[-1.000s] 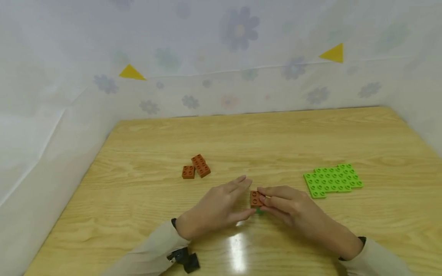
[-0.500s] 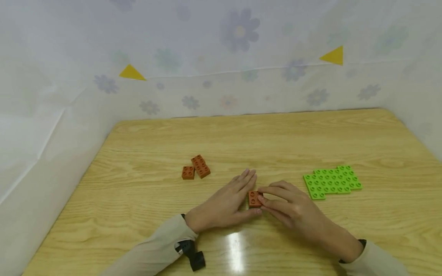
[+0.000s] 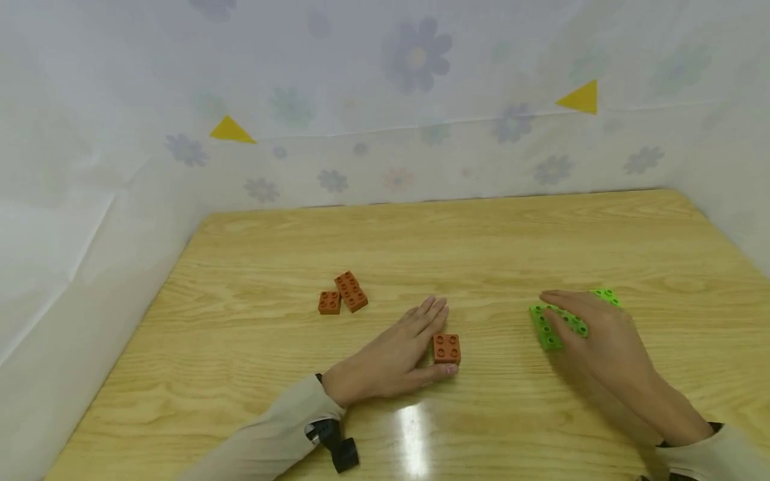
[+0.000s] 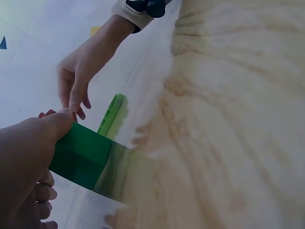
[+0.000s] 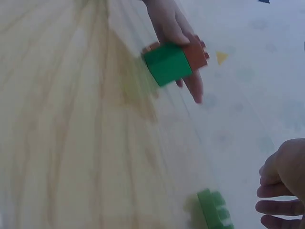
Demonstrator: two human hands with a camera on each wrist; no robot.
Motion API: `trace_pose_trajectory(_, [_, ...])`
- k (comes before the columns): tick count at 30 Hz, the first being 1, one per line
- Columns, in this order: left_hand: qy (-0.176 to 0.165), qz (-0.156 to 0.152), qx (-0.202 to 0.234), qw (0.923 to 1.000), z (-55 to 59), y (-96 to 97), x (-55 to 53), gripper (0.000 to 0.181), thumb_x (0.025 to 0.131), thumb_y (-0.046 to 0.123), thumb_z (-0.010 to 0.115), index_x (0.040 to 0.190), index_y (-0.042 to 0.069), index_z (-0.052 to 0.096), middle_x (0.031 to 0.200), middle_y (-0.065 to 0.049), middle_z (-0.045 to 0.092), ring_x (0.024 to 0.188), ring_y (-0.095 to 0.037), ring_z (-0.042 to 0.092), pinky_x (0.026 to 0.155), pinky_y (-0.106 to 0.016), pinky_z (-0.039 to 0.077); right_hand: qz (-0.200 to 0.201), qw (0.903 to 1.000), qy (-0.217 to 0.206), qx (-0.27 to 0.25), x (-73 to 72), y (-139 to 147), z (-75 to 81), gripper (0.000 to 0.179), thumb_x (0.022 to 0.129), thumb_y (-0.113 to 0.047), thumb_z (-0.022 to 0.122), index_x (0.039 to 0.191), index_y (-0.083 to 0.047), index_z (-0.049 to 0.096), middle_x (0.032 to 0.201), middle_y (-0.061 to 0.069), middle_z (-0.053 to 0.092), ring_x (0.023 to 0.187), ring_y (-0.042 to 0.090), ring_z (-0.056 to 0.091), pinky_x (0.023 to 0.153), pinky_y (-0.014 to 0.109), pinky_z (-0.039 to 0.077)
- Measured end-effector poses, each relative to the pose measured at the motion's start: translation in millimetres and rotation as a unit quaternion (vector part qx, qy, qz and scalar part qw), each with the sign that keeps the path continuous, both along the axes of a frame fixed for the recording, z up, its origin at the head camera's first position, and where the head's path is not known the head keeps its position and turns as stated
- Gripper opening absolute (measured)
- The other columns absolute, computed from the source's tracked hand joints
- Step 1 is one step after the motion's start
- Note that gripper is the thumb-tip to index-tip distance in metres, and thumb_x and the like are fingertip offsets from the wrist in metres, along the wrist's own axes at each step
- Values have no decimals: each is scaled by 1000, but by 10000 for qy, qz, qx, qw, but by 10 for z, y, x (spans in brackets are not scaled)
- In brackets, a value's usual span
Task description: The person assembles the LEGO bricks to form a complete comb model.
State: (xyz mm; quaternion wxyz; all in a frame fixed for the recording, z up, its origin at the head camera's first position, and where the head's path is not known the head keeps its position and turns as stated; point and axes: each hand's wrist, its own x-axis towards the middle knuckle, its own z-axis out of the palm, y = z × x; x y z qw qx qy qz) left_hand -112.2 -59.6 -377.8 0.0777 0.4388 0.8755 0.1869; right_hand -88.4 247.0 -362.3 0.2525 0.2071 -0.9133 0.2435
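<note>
A two-tone block stack stands upright on the table, with a reddish-brown toy brick (image 3: 446, 347) on top and a dark green block (image 4: 81, 155) beneath. My left hand (image 3: 394, 351) holds it between thumb and fingers; the thumb crosses its near side. From the head, the green part is hidden. In the right wrist view the brown brick (image 5: 196, 54) adjoins the green block (image 5: 167, 63). My right hand (image 3: 604, 337) hovers over a light green studded plate (image 3: 545, 329), covering much of it. Its fingers are relaxed and nothing is between them.
Left of my left hand lie a small reddish-brown brick (image 3: 329, 302) and a longer one (image 3: 351, 291), touching each other. The wood-look table (image 3: 421, 247) ends at a white flowered cloth wall (image 3: 373, 153) with two yellow triangles.
My right hand has let go of the brown brick and moved right, over the light green plate. My left hand closed in around the stack earlier and has since stayed.
</note>
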Motion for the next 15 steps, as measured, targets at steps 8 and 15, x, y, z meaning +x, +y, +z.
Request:
trace_pose_trajectory(8, [21,-72,62,10000,-1,4,7,85,99,58,35,152,-4,11,160,-19,3,148,-28,-1,119,-39,7,-1445,9798,-1085,857,-23,670,22,27,85,0,67,111,9,65,113,36,59,46,27,48,31,29,32])
trace_pose_trajectory(15, [32,-94,16,9999,-3,16,3,85,99,58,36,152,-4,11,160,-19,4,148,-28,-1,119,-38,7,-1523,9589,-1955,1382,-84,975,-60,26,91,-9,65,106,11,67,113,37,58,91,59,55,58,60,50])
